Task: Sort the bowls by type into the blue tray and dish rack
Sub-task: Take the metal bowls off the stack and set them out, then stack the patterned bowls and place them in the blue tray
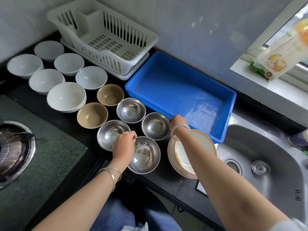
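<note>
Several steel bowls stand on the black counter. My left hand (124, 145) grips the far-left rim of the nearest steel bowl (145, 157). My right hand (178, 122) pinches the right rim of another steel bowl (155, 126). Two more steel bowls (130, 110) (108, 132) sit beside them. Two brown bowls (110, 94) (92, 115) and several white bowls (66, 96) stand further left. The blue tray (231, 104) is empty at the right, and the white dish rack (101, 39) behind it is empty too.
Two stacked orange-rimmed plates (200, 139) lie under my right forearm at the sink's edge. A steel sink (266, 160) fills the right side. A gas hob (15, 150) sits at the left. A printed packet (280, 59) leans on the window sill.
</note>
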Motion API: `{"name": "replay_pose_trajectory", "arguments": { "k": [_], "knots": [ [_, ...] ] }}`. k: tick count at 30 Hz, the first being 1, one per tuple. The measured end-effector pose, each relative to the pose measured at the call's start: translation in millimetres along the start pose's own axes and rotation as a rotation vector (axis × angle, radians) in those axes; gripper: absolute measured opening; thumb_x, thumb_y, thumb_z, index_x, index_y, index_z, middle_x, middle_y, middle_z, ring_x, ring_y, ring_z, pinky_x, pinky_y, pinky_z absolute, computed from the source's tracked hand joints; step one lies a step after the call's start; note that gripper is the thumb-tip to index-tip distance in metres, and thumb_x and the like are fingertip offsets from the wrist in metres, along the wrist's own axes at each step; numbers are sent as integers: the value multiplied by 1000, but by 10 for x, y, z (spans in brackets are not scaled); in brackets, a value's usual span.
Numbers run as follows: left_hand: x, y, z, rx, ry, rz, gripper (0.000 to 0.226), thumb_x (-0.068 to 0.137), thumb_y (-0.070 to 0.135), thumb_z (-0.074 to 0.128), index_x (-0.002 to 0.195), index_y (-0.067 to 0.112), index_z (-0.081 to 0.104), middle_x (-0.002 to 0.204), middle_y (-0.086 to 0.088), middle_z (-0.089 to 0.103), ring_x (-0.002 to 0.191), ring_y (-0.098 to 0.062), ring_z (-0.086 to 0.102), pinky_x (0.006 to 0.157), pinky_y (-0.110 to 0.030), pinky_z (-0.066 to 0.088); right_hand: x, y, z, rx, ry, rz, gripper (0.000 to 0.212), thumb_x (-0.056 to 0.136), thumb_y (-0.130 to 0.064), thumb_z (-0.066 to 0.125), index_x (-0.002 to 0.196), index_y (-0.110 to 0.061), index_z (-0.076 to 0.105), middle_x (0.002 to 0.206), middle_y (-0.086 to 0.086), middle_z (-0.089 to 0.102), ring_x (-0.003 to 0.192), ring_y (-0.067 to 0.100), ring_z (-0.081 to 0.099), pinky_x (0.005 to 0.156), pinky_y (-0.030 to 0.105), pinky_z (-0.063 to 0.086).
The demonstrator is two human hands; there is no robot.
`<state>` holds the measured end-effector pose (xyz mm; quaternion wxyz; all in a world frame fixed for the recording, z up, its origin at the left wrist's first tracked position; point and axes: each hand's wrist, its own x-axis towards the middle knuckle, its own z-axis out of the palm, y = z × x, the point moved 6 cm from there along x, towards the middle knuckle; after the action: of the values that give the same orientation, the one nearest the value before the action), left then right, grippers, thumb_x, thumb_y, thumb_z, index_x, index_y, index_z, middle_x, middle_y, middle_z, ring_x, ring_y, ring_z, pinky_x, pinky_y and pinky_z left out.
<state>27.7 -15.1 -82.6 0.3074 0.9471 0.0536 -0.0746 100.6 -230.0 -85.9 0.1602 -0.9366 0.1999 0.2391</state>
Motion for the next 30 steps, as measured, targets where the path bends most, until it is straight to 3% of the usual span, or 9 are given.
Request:
{"name": "replay_pose_trajectory", "arguments": {
  "k": [9, 11, 14, 16, 18, 20, 24, 28, 30],
  "knots": [
    [54, -1, 4, -31, -26, 35, 24, 88, 1, 53, 103, 14, 66, 102, -4, 69, 93, -21, 63, 70, -30, 49, -51, -69, 43, -68, -20, -155, 25, 89, -6, 39, 105, -6, 58, 106, 15, 63, 93, 32, 57, 70, 31, 40],
    [63, 1, 15, -18, -47, 44, 24, 89, 3, 52, 105, 14, 66, 104, -5, 68, 94, -22, 62, 71, -31, 50, -70, -68, 34, -90, -17, -177, 24, 90, -7, 38, 102, -7, 58, 102, 14, 63, 92, 32, 57, 69, 31, 39],
    [87, 16, 1, -29, -63, 41, 24, 91, 8, 50, 106, 15, 67, 104, -5, 68, 93, -22, 61, 69, -29, 48, -155, -38, -62, -25, 43, -184, 21, 90, -9, 37, 82, -12, 56, 83, 10, 59, 80, 33, 52, 60, 27, 35],
    [109, 64, -14, -54, -65, 49, 24, 91, 10, 48, 106, 15, 67, 103, -5, 67, 91, -21, 61, 72, -32, 51, -239, 59, -179, 74, 132, -175, 27, 91, -11, 38, 94, -13, 64, 91, 12, 64, 88, 36, 57, 63, 26, 38],
    [132, 152, -12, -86, -71, 59, 23, 92, 11, 48, 106, 15, 66, 102, -5, 66, 87, -20, 60, 72, -35, 52, -359, 263, -299, 146, 253, -140, 31, 95, -15, 40, 117, -17, 62, 113, 11, 65, 101, 32, 60, 72, 27, 40],
    [141, 292, 35, -125, -94, 75, 21, 92, 15, 49, 104, 17, 66, 99, -3, 67, 80, -15, 58, 64, -27, 46, -501, 565, -376, 198, 358, -82, 30, 95, -17, 44, 121, -17, 59, 122, 9, 63, 105, 29, 60, 76, 28, 42],
    [86, 696, 284, -229, -222, 103, 23, 93, 23, 50, 111, 19, 65, 107, 0, 68, 91, -11, 60, 71, -19, 41, -782, 1230, -327, 216, 413, 82, 34, 90, -12, 49, 123, -9, 57, 126, 13, 59, 113, 33, 54, 89, 35, 42],
    [20, 1011, 592, -243, -373, 117, 29, 92, 26, 52, 117, 14, 63, 116, -2, 68, 106, -17, 61, 79, -23, 43, -1002, 1585, -293, 325, 508, 161, 35, 88, -9, 54, 123, -7, 58, 125, 15, 60, 113, 33, 54, 90, 35, 40],
    [-14, 1091, 711, -225, -419, 128, 30, 92, 26, 53, 117, 13, 63, 115, -3, 68, 106, -18, 61, 80, -25, 45, -1022, 1758, -221, 393, 444, 267, 33, 89, -18, 55, 121, -12, 61, 119, 12, 64, 108, 30, 58, 86, 32, 42]
  ]
}}
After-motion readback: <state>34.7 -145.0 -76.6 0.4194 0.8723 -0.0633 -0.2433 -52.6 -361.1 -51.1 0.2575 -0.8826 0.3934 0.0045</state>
